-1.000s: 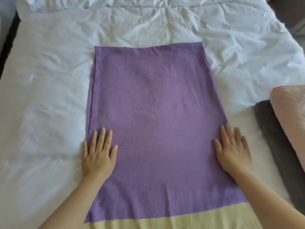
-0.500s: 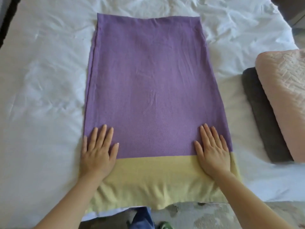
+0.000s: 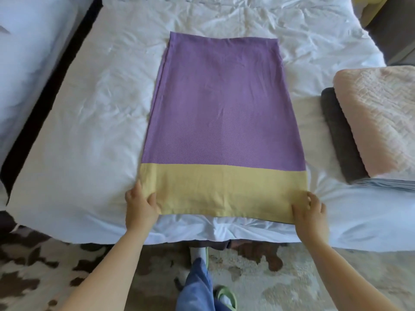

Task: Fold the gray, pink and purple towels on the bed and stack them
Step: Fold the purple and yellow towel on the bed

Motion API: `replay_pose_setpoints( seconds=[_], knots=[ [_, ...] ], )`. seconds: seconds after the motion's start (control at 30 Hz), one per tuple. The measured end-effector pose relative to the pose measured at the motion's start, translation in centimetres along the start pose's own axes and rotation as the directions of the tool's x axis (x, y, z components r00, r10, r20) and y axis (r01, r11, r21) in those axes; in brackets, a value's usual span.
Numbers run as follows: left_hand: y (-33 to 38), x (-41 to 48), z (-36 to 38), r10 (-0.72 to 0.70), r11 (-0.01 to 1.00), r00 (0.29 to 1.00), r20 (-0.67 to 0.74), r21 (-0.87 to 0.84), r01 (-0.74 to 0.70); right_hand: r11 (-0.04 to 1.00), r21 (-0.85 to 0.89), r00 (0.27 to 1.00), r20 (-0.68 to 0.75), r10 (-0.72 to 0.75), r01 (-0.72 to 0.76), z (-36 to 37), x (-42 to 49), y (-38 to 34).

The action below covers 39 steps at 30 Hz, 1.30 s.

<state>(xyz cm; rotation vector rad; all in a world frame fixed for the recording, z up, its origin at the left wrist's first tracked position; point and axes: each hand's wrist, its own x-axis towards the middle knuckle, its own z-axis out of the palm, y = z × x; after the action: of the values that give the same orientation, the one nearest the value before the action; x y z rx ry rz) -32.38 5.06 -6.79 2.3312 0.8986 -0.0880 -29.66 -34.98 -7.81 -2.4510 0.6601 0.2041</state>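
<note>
Head: one purple towel (image 3: 222, 113); two hands (image 3: 139, 207) (image 3: 311, 212) grip it

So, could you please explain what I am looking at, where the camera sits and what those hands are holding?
There is no machine: a person works with bare hands, and the camera is worn on their head, looking down. On the white bed lies a purple towel with a yellow band at its near end. The left hand and right hand each grip a near corner of it. To the right, a folded pink towel rests on a folded gray towel.
</note>
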Motion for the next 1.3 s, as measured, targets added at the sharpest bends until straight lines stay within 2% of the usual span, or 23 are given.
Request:
replay_pose_setpoints(
  seconds=[0.1,0.2,0.3,0.37,0.43,0.57,0.7,0.77,0.87,0.93,0.97,1.03,1.17,1.3],
  knots=[
    [-0.1,0.0,-1.7,-0.138,0.977,0.987,0.087,-0.154,0.15,0.971,0.203,0.988,0.117,0.104,-0.126,-1.7,-0.1,-0.1],
    [0.7,0.2,-4.6,-0.216,0.88,0.967,0.133,-0.403,0.252,0.908,0.379,0.975,0.192,0.109,-0.176,-4.1,0.4,-0.5],
    [2.5,1.2,-7.7,-0.169,0.71,0.97,0.174,-0.662,0.242,0.787,0.563,0.952,0.29,0.096,-0.251,-7.5,1.8,-2.5],
    [4.7,2.4,-9.8,-0.104,0.589,0.97,0.219,-0.772,0.237,0.701,0.647,0.937,0.339,0.088,-0.3,-9.6,3.0,-4.7],
    [7.5,3.8,-11.5,-0.056,0.497,0.965,0.255,-0.831,0.249,0.615,0.723,0.935,0.348,0.069,-0.314,-11.4,4.4,-7.3],
    [13.3,7.9,-13.6,0.003,0.39,0.966,0.258,-0.89,0.236,0.435,0.862,0.962,0.271,0.036,-0.259,-13.4,8.1,-13.6],
    [18.0,14.0,-13.8,0.016,0.361,0.973,0.229,-0.909,0.208,0.282,0.933,0.975,0.22,0.039,-0.222,-12.9,12.9,-19.9],
    [20.0,17.3,-12.9,0.042,0.478,0.98,0.195,-0.865,0.152,0.318,0.923,0.973,0.231,-0.013,-0.215,-12.3,15.6,-22.4],
    [22.4,22.5,-11.0,0.073,0.747,0.996,0.06,-0.664,-0.015,0.622,0.781,0.981,0.159,-0.113,-0.055,-11.0,20.1,-24.9],
    [23.9,25.6,-10.0,0.103,0.847,0.994,-0.03,-0.522,-0.103,0.797,0.603,0.995,0.036,-0.088,0.049,-9.9,23.0,-25.8],
    [24.6,27.1,-9.6,0.115,0.865,0.991,-0.064,-0.484,-0.132,0.843,0.535,0.998,-0.033,-0.051,0.061,-9.5,24.5,-26.3],
    [26.1,30.1,-8.6,0.134,0.882,0.985,-0.107,-0.441,-0.168,0.863,0.5,0.995,-0.091,-0.029,0.071,-8.9,27.7,-27.1],
    [29.7,35.5,-6.7,0.148,0.897,0.985,-0.089,-0.407,-0.171,0.863,0.502,0.997,-0.078,-0.02,0.057,-8.0,34.3,-29.6],
    [32.3,41.6,-4.4,0.122,0.935,0.99,-0.065,-0.328,-0.137,0.914,0.382,0.983,-0.166,-0.08,0.139,-6.7,40.4,-32.4]
  ],
)
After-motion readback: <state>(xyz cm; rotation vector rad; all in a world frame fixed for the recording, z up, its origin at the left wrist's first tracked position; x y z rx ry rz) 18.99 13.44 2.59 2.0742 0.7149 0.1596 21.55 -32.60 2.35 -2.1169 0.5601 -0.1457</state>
